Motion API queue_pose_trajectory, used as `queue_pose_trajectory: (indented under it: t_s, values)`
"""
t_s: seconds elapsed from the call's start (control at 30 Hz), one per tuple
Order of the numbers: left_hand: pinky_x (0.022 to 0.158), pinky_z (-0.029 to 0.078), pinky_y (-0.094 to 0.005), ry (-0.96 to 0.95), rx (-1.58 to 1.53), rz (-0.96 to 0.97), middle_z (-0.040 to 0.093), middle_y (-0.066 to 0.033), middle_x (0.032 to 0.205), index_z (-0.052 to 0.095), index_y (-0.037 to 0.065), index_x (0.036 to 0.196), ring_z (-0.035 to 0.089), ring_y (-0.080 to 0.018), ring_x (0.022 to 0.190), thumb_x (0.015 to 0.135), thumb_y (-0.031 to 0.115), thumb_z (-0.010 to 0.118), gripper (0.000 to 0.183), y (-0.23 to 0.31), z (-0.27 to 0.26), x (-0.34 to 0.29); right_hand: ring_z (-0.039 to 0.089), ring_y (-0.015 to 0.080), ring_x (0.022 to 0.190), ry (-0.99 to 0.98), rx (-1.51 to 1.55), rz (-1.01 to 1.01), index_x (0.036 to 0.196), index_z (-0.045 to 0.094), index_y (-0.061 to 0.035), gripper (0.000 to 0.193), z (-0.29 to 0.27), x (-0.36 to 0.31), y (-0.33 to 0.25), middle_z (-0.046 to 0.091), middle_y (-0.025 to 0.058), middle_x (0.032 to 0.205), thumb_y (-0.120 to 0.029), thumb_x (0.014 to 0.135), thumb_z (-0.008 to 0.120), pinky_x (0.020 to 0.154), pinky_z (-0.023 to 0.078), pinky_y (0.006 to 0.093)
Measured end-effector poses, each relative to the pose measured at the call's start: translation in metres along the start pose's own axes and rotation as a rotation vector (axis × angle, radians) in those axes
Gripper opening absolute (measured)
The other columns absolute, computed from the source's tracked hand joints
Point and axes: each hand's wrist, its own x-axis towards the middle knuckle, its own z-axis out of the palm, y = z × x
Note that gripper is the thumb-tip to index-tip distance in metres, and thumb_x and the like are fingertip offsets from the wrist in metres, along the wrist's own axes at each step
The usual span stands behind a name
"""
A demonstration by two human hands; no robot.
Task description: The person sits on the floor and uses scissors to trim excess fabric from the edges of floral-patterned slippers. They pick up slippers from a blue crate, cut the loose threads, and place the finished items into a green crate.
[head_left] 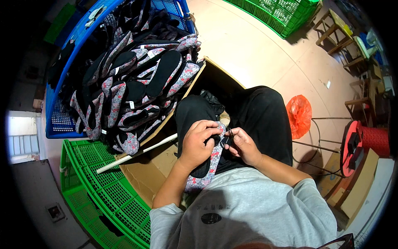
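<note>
Floral-print fabric slipper with a black lining [214,161] was, in the head view, held just above the lap, its grey, red-flecked edge running up between the two hands. Left hand [197,143] had thumb and fingers pinching the slipper's upper end. Right hand [245,146], beside that end, had its fingertips drawn together around a slim dark implement [230,132], possibly a small cutter; too small to identify. Upper left: blue plastic crate [66,89] heaped with matching floral slippers [166,72]. Near the legs: open brown cardboard box [141,176], with a long white rod [137,154] across it. Progress, judged: handling of this one piece under way, apparently incomplete; whether the heaped ones were finished or waiting could not be told.
</note>
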Motion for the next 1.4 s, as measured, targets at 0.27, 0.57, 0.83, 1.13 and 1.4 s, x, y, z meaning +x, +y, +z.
queue_pose_trajectory:
  t_s: [0.27, 0.57, 0.83, 1.13, 1.4]
  values:
    - [0.087, 0.049, -0.0376, 0.165, 0.033, -0.036, 0.066, -0.0130, 0.099, 0.065, 0.003, 0.088, 0.063, -0.0306, 0.094, 0.069, -0.007, 0.057, 0.022, -0.002, 0.013, -0.003, 0.048, 0.0056, 0.066, 0.022, -0.265, -0.110, 0.121, 0.047, -0.0089, 0.035, 0.002, -0.004, 0.005, 0.061, 0.0062, 0.096, -0.035, 0.100, 0.057, 0.056, 0.038, 0.0200]
    - [0.082, 0.050, -0.0393, 0.273, 0.040, -0.037, 0.065, -0.0127, 0.095, 0.060, 0.002, 0.085, 0.062, -0.0314, 0.089, 0.071, -0.003, 0.058, 0.015, -0.005, 0.025, -0.005, 0.067, 0.0186, 0.085, 0.101, -0.678, -0.315, 0.116, 0.051, -0.0007, 0.025, 0.009, 0.002, 0.011, 0.065, 0.0131, 0.098, -0.014, 0.097, 0.061, 0.075, 0.052, 0.0306]
    - [0.085, 0.050, -0.0382, 0.252, 0.050, -0.038, 0.065, -0.0150, 0.096, 0.059, 0.001, 0.087, 0.063, -0.0313, 0.090, 0.070, -0.007, 0.055, 0.019, -0.002, 0.025, -0.006, 0.068, 0.0232, 0.080, 0.137, -0.789, -0.327, 0.112, 0.055, -0.0015, 0.022, 0.010, 0.006, 0.012, 0.067, 0.0133, 0.091, -0.015, 0.096, 0.061, 0.071, 0.052, 0.0329]
    - [0.085, 0.049, -0.0380, 0.257, 0.055, -0.042, 0.065, -0.0150, 0.096, 0.060, 0.001, 0.086, 0.063, -0.0313, 0.091, 0.070, -0.006, 0.055, 0.018, -0.002, 0.025, -0.006, 0.069, 0.0209, 0.075, 0.132, -0.796, -0.346, 0.112, 0.056, -0.0017, 0.021, 0.011, 0.007, 0.011, 0.067, 0.0122, 0.086, -0.016, 0.097, 0.060, 0.068, 0.052, 0.0315]
    - [0.086, 0.049, -0.0379, 0.252, 0.065, -0.050, 0.065, -0.0151, 0.096, 0.060, 0.001, 0.086, 0.063, -0.0316, 0.091, 0.071, -0.006, 0.055, 0.017, -0.001, 0.025, -0.006, 0.068, 0.0202, 0.076, 0.128, -0.813, -0.359, 0.112, 0.056, -0.0021, 0.021, 0.011, 0.007, 0.011, 0.067, 0.0118, 0.087, -0.016, 0.097, 0.060, 0.068, 0.052, 0.0311]
